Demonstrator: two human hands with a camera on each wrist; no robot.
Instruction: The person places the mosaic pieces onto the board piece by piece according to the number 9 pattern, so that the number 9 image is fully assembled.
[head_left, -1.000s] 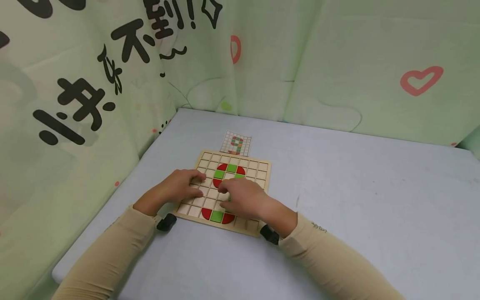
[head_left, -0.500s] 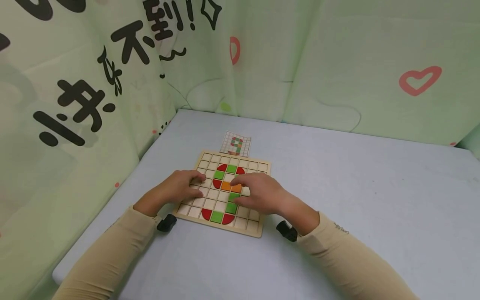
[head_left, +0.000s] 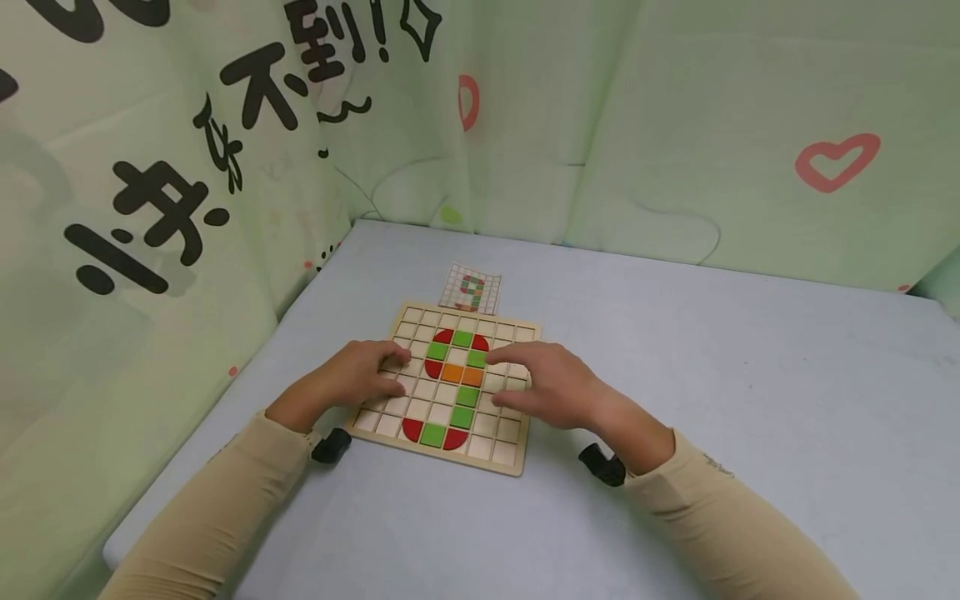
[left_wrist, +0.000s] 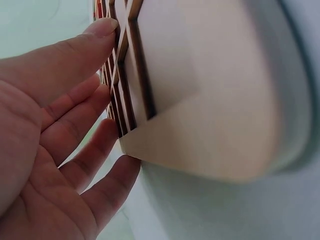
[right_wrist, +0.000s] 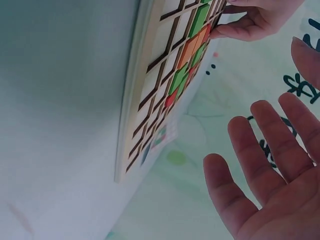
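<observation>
A wooden grid board (head_left: 504, 452) lies on the table with coloured tiles set in its squares. Two orange tiles (head_left: 462, 375) sit side by side near the middle; several green square tiles (head_left: 432, 435) and red rounded tiles (head_left: 454, 438) form a 9-like figure with them. My left hand (head_left: 360, 371) rests at the board's left side, its fingers loosely spread; in the left wrist view its fingertips (left_wrist: 131, 164) lie along the board's edge. Over the right side hovers my right hand (head_left: 555, 383), fingers and thumb apart, holding nothing. The right wrist view shows its spread fingers (right_wrist: 250, 155) away from the board.
Just behind the board lies a small printed grid card (head_left: 470, 288) with a similar coloured figure. The pale table (head_left: 712, 400) stretches to the right. A light green curtain (head_left: 675, 125) with black characters and pink hearts hangs behind and at the left.
My right hand has moved right from over the middle of the board, uncovering the orange and green tiles. My left hand has stayed in place.
</observation>
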